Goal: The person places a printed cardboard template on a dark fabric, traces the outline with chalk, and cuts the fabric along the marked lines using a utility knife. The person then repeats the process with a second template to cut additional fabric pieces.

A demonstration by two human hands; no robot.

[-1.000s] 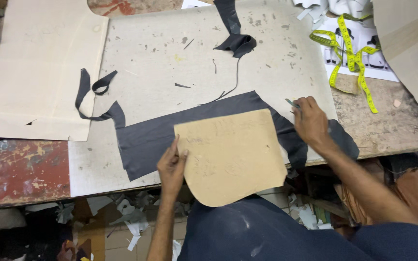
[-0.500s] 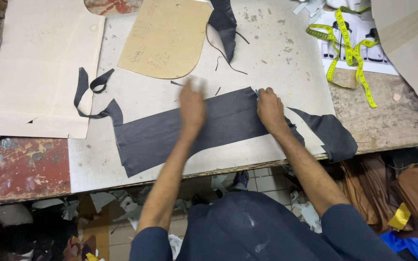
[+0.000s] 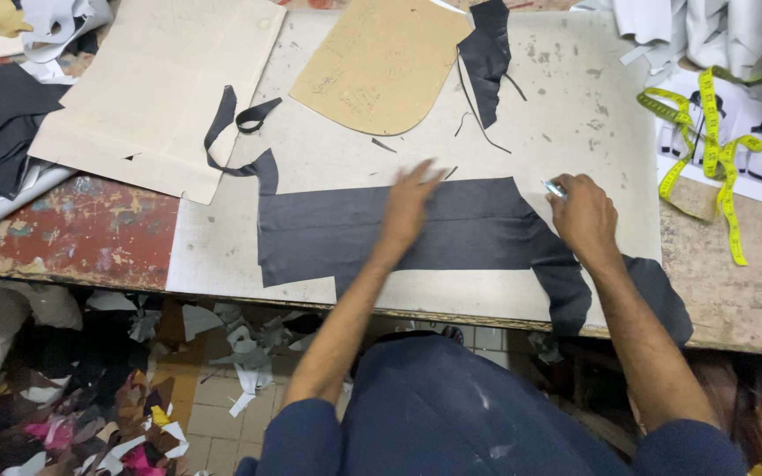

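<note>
Hands (image 3: 412,207) on dark fabric (image 3: 328,231), cardboard pattern (image 3: 379,63) beyond

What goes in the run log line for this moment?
left hand flat on dark fabric | right hand holds small tool | cardboard pattern apart

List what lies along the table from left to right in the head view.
Large pale cardboard sheet → rounded tan cardboard pattern → left hand on the dark grey fabric strip → right hand → yellow measuring tape.
</note>
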